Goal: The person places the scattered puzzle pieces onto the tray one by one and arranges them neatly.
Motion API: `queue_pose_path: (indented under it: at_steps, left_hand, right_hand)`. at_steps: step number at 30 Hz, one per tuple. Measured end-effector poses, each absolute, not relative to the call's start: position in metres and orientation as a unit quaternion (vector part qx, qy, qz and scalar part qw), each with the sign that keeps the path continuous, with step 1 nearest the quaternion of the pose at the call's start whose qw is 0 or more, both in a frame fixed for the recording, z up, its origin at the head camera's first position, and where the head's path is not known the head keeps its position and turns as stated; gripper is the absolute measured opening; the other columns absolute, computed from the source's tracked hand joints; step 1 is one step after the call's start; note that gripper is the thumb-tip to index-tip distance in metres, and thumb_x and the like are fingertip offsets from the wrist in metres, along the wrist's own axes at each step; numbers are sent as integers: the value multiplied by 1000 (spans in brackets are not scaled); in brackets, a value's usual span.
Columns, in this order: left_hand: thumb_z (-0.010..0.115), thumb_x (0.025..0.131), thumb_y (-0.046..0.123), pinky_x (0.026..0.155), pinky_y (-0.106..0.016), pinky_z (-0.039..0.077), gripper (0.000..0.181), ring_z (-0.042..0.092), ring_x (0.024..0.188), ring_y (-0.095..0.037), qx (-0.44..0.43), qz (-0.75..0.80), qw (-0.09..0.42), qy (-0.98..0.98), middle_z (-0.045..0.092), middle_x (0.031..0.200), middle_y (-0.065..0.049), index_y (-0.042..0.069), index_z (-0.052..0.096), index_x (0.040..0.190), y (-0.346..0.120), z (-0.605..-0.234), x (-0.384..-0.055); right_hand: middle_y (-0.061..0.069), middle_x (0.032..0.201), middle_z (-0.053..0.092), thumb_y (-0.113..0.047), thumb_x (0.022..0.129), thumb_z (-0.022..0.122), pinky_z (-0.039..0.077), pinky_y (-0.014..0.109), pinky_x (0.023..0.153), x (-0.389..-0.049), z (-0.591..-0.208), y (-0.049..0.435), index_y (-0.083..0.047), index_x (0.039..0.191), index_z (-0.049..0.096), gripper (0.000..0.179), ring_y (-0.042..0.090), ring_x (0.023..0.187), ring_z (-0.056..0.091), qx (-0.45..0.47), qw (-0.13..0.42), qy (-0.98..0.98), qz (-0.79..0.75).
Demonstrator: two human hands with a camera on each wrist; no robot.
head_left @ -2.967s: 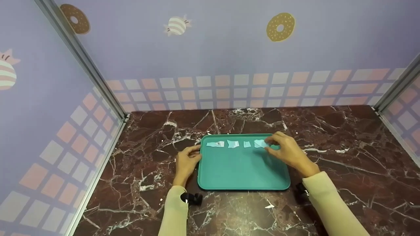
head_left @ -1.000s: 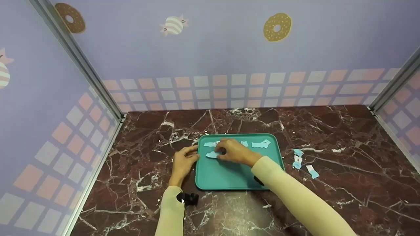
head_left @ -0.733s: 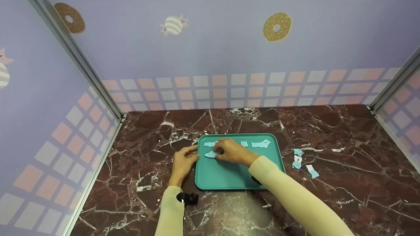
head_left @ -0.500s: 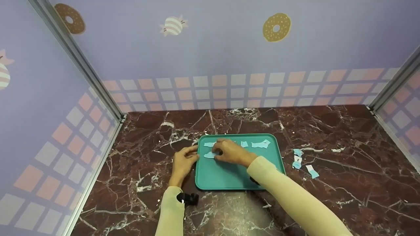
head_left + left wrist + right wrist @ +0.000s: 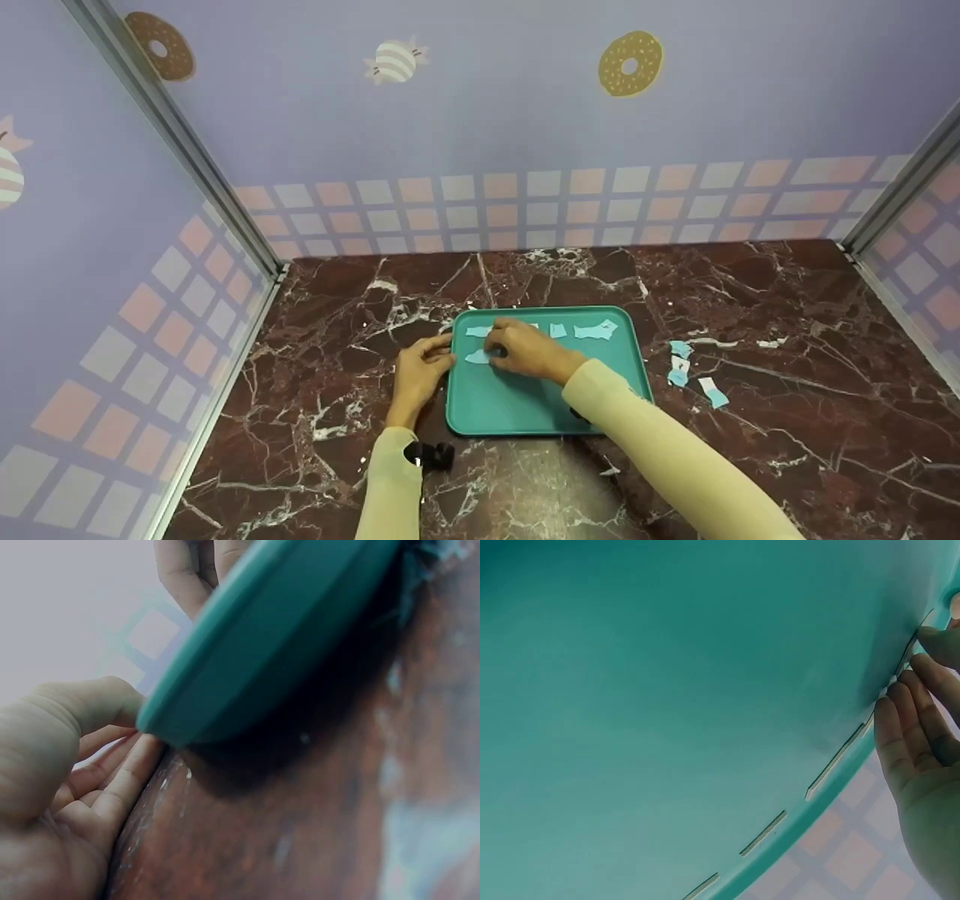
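Observation:
A teal tray (image 5: 540,412) lies on the marbled table. Its left rim is touched by the fingertips and thumb of my left hand (image 5: 420,375), whose fingers are fairly straight. Over the upper left of the tray, my right hand (image 5: 529,351) pinches a flat, light-blue piece with uneven edges (image 5: 476,357); its right end is covered by the fingers. Behind it runs a row of similar pieces, among them a left one (image 5: 478,331), a small one (image 5: 557,330) and a wide one (image 5: 596,330). The right hand partly hides this row.
Loose blue-and-white pieces lie on the table right of the tray: an upper one (image 5: 680,349), a middle one (image 5: 678,371) and a lower one (image 5: 713,392). A patterned back wall (image 5: 480,135) and a metal-framed left side wall (image 5: 112,300) bound the table.
My right hand has gone from the row's right end to the tray's left, where a light-blue piece now sits below the row. Lately it slid slightly left. My left hand stays at the rim.

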State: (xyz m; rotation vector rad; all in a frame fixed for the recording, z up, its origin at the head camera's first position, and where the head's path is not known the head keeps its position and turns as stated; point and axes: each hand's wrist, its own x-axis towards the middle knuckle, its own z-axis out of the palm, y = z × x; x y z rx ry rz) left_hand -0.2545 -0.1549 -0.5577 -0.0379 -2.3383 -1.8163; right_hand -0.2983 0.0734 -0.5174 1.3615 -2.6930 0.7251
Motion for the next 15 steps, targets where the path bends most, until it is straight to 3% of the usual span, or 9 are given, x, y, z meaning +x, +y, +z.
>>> queue_pose_path:
  at_steps: [7,15]
  left_hand:
    - [78,89,-4,84,-30,62,35,74,101,-33,-12,-609,91,-788,73,114,-20,-7,76,123,-154,-558,-255]
    - [78,87,-6,80,-23,60,34,75,100,-34,-10,-618,95,-780,74,113,-21,-8,77,121,-155,-559,-257]
  right_hand:
    - [15,106,67,-5,95,79,58,44,86,-298,-516,79,2,109,78,15,30,96,66,439,11,-862,252]
    - [16,109,69,-3,93,80,59,45,91,-295,-507,94,4,112,77,21,32,101,68,423,1,-866,266]
